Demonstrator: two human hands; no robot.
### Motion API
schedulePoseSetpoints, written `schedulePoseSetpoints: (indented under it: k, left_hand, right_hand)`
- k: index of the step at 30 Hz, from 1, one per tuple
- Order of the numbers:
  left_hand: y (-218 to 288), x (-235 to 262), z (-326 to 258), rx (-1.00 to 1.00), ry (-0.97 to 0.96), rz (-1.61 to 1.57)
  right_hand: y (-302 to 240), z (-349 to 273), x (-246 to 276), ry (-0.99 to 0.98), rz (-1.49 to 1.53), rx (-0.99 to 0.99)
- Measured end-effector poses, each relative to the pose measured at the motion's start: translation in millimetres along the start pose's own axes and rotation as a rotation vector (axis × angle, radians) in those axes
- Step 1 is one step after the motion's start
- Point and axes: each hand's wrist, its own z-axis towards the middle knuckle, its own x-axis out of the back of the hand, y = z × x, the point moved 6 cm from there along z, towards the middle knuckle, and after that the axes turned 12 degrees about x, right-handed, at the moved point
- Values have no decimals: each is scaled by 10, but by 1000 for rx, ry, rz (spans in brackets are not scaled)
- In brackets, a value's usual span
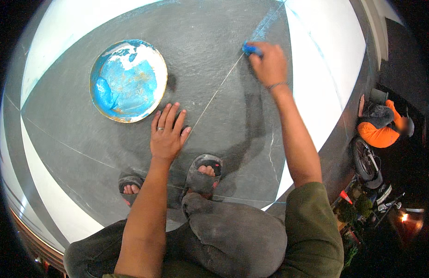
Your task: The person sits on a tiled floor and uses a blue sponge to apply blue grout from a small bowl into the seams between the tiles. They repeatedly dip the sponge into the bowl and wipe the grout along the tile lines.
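Observation:
My right hand point(271, 65) pinches a small blue paint-covered sponge point(252, 49) against the dark grey floor point(200, 60). It sits on a thin pale line point(217, 88) that runs diagonally across the grey. Beyond the sponge, a streak of light blue paint point(266, 25) covers the far end of that line. My left hand point(168, 132) rests on the floor with its fingers spread and nothing in them. Just past its fingertips stands a round shallow pan point(164, 76), its inside coated with blue and white paint.
White painted areas point(323, 60) border the curved grey shape on both sides. My sandalled feet point(205, 171) are close to my left hand. Off to the right, a person in an orange shirt point(380, 135) crouches by a dark bucket point(379, 96), near a wheel point(364, 158).

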Motion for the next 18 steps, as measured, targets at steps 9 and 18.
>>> schedulePoseSetpoints:
  k: [9,18]
  left_hand:
    - [18,43,11,-9,23,50]
    - [17,29,20,-8,28,44]
  right_hand:
    - [-185,-542,36,-30,482,-201]
    - [137,-123,117,143,-48,58]
